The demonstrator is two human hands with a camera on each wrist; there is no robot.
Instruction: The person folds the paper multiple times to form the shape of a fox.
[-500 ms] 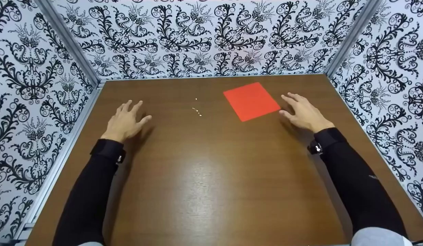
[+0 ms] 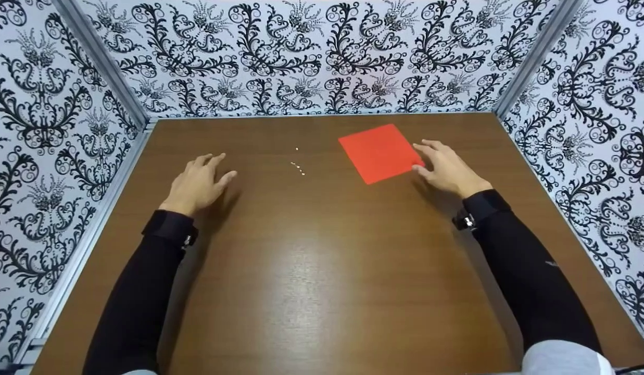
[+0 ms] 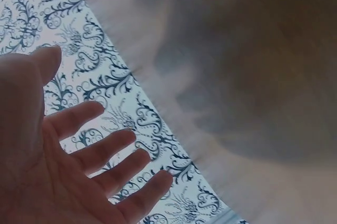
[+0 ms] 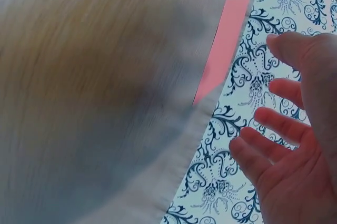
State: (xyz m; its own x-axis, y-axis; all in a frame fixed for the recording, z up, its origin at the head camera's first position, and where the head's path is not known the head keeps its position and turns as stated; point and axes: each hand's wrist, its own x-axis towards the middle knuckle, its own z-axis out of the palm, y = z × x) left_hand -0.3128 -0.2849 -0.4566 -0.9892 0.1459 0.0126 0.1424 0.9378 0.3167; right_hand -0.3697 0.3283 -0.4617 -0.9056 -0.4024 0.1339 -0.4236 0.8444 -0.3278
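A square sheet of red paper lies flat on the brown wooden table, right of the middle and toward the back. My right hand hovers at its right corner, fingers spread and relaxed, holding nothing; in the head view the fingertips overlap the sheet's edge. Whether they touch the paper I cannot tell. Over the left part of the table my left hand hangs with loosely spread fingers and nothing in it. Both palms show bare in the wrist views, the left hand and the right hand alike.
Several small pale specks show on the table between the hands, left of the red sheet. Patterned black-and-white walls close off the back and both sides, with metal profiles at the corners.
My right hand has shifted left, so its fingertips now overlap the red paper's corner. The left hand has moved slightly right. The sheet stays in place on the table.
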